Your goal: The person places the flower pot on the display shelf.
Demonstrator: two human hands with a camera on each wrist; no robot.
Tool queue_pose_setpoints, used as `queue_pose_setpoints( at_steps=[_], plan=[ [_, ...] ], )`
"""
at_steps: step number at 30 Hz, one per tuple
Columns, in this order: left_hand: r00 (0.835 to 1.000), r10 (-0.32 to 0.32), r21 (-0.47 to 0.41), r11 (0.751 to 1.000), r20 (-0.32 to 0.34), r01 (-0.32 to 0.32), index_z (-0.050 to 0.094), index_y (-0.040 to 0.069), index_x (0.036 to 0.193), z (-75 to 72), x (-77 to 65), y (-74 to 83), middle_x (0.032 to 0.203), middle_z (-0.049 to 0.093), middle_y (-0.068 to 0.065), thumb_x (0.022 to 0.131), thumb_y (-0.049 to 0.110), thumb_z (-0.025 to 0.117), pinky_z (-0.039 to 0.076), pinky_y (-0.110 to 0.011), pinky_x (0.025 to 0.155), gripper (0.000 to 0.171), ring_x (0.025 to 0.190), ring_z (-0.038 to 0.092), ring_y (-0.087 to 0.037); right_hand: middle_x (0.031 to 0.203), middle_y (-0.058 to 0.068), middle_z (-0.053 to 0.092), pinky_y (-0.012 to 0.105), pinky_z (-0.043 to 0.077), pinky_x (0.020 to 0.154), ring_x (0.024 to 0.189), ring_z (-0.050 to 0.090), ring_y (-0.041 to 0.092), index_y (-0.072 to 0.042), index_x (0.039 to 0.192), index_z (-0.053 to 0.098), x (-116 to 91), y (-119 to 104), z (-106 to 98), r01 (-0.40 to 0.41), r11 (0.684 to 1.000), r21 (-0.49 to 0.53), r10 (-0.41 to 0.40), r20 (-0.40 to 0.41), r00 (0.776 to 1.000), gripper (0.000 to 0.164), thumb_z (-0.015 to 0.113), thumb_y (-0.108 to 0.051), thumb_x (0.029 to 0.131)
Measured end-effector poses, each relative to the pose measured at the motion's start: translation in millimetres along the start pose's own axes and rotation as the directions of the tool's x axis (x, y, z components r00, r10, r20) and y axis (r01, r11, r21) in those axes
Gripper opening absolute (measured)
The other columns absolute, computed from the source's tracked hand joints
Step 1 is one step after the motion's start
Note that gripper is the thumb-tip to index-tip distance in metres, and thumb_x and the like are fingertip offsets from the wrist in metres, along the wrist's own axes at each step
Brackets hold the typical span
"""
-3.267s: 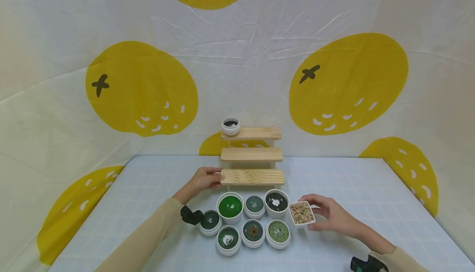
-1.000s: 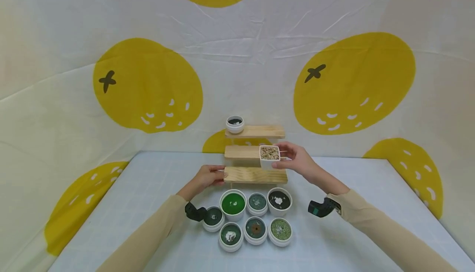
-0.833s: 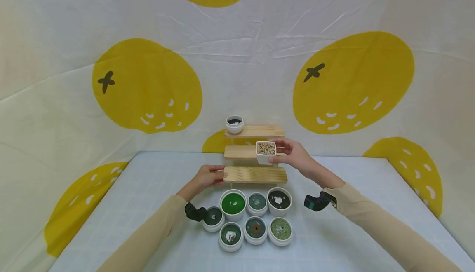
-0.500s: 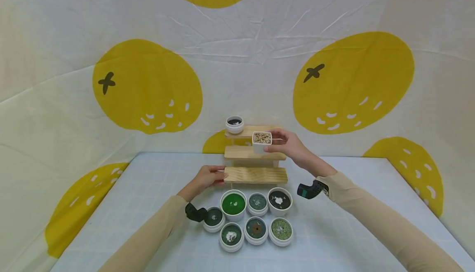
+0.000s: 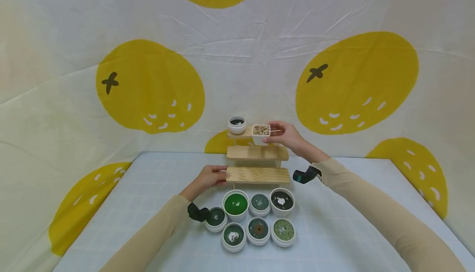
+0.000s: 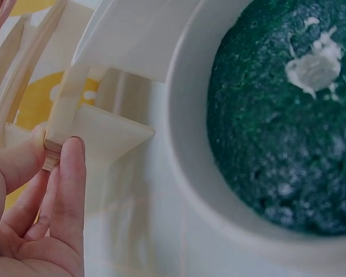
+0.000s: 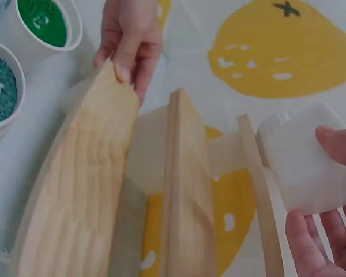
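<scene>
My right hand point(image 5: 291, 137) grips a small square white pot point(image 5: 261, 135) filled with tan gravel-like bits, thumb on one side and fingers on the other. The pot is upright at the top step of a three-step wooden stand point(image 5: 257, 175), right of a round white pot point(image 5: 237, 124) with dark contents. In the right wrist view the square pot point(image 7: 305, 167) is close beside the top board point(image 7: 260, 190). My left hand point(image 5: 206, 180) pinches the left end of the lowest board, thumb above and fingers below, as the left wrist view shows at the board's end point(image 6: 57, 135).
Before the stand, several round white pots cluster on the pale table point(image 5: 148, 206), among them a bright green one point(image 5: 236, 204), a dark one point(image 5: 282, 202) and a speckled green one point(image 5: 283, 231). A white cloth with yellow fruit prints point(image 5: 150, 86) hangs close behind the stand.
My right hand has carried the square pot from beside the front pots up and leftward, past the lower boards, to the top step. My left hand keeps its hold on the lowest board.
</scene>
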State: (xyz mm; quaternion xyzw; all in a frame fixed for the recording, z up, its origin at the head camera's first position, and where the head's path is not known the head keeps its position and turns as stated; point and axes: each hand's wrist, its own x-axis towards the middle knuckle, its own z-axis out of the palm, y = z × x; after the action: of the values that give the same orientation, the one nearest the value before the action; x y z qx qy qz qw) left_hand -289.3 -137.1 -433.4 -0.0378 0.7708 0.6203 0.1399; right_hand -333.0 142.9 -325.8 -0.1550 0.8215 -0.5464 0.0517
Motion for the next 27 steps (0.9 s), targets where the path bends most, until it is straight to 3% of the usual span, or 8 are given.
queue_pose_setpoints(
  at_steps=[11,23,27],
  plan=[
    [1.000,0.004,0.010,1.000,-0.012,-0.004,0.058,-0.005,0.128,0.8,0.4,-1.0,0.108,0.068,-0.020,0.089,0.007,0.067,0.061,-0.026,0.067,0.042,0.068,0.065,-0.010,0.133,0.020,0.053,0.045,0.048,0.104,0.120,0.054,0.034,-0.003,0.139,0.044,21,0,-3,-0.002,1.000,0.012,0.002,-0.005,1.000,0.064,0.074,-0.013,0.083],
    [1.000,0.008,0.033,0.999,-0.020,-0.007,0.057,-0.004,0.129,1.8,1.7,-2.4,0.099,0.071,-0.015,0.088,0.007,0.068,0.062,-0.031,0.071,0.043,0.068,0.065,-0.010,0.136,0.019,0.051,0.021,0.055,0.088,0.122,0.053,0.033,-0.002,0.140,0.043,33,5,0,-0.003,0.999,0.054,0.004,-0.015,1.000,0.062,0.072,-0.011,0.085],
    [1.000,0.015,0.036,0.999,-0.021,-0.015,0.057,-0.005,0.128,1.4,1.5,-2.1,0.099,0.070,-0.016,0.088,0.006,0.068,0.062,-0.031,0.071,0.043,0.068,0.065,-0.010,0.138,0.019,0.050,0.022,0.055,0.089,0.123,0.052,0.033,-0.002,0.141,0.043,35,5,1,0.000,0.997,0.082,0.001,-0.011,1.000,0.062,0.071,-0.010,0.086]
  ],
)
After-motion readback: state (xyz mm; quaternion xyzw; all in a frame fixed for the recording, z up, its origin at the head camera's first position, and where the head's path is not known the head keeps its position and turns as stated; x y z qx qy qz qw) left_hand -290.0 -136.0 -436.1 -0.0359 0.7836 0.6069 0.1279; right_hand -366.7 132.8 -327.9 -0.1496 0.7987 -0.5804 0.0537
